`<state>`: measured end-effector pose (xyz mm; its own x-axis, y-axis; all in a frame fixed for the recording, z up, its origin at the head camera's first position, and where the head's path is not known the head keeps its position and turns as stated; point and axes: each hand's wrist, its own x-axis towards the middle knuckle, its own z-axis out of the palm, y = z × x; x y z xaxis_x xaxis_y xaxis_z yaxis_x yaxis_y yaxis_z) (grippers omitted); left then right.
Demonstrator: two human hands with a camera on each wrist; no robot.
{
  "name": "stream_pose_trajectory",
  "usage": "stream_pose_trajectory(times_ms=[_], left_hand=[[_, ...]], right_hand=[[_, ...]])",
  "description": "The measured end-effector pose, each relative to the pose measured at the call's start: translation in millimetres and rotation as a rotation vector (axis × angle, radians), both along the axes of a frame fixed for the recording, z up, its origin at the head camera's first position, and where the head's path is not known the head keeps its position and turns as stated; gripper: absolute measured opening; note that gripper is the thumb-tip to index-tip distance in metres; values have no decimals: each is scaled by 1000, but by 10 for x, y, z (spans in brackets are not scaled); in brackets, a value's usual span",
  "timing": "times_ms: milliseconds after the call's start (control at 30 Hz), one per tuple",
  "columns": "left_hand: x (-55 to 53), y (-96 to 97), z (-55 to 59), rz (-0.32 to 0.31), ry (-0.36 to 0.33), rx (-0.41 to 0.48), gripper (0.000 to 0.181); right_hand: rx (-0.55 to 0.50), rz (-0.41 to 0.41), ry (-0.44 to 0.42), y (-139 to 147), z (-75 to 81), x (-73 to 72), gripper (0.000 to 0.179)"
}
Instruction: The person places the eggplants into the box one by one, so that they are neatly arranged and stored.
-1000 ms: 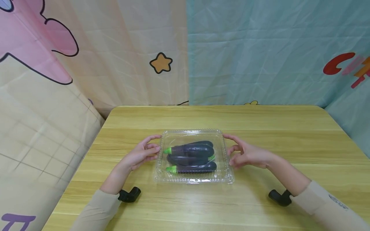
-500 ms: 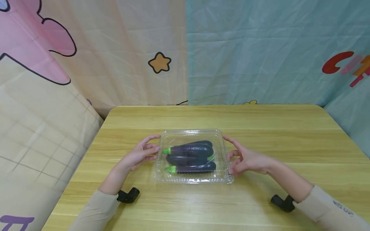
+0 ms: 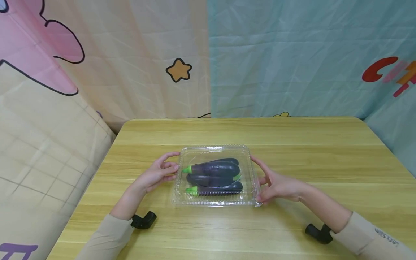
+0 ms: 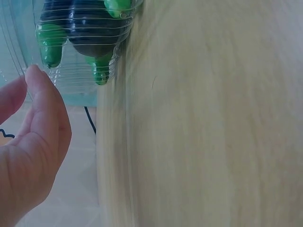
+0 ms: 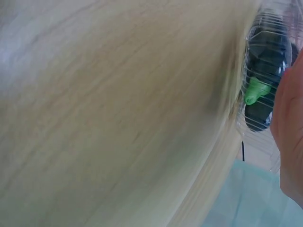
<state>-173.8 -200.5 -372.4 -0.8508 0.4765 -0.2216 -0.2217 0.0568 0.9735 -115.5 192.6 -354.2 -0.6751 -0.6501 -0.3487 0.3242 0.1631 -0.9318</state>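
A closed clear plastic clamshell box (image 3: pixel 216 202) lies on the wooden table, holding several dark purple eggplants (image 3: pixel 216 169) with green stem ends. At its left side, my left hand (image 3: pixel 156 175) holds the rim between thumb and fingers, the index finger reaching to the far corner. My right hand (image 3: pixel 281 185) grips the right side, thumb on the near right corner and index finger stretched along the edge. The left wrist view shows thumb and fingertips meeting at the thin rim, beside the ribbed box wall (image 4: pixel 78 78). In the right wrist view, my hand (image 5: pixel 291 127) partly hides the box.
The light wooden table (image 3: pixel 292 137) extends around the box on all sides. A patterned curtain (image 3: pixel 130 72) hangs behind its far edge. Black curved pieces (image 3: pixel 144 220) stick out at both wrists, just above the tabletop.
My right hand has moved toward the near right corner, its thumb coming down onto the rim there. The left hand and the box have stayed almost still.
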Motion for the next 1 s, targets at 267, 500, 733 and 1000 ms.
stream_pose_trajectory(times_ms=[267,500,733,1000], left_hand=[[2,-2,4,0,-7,11,53],[3,-3,16,-7,-2,-4,55],[33,-24,35,-32,40,-31,59],[122,-57,86,-76,74,-121,63]], right_hand=[[-48,5,-37,-19,-9,28,121],[-75,6,-47,-19,-19,46,120],[-87,12,-37,-30,-22,51,118],[-80,14,-40,-36,-10,53,116]])
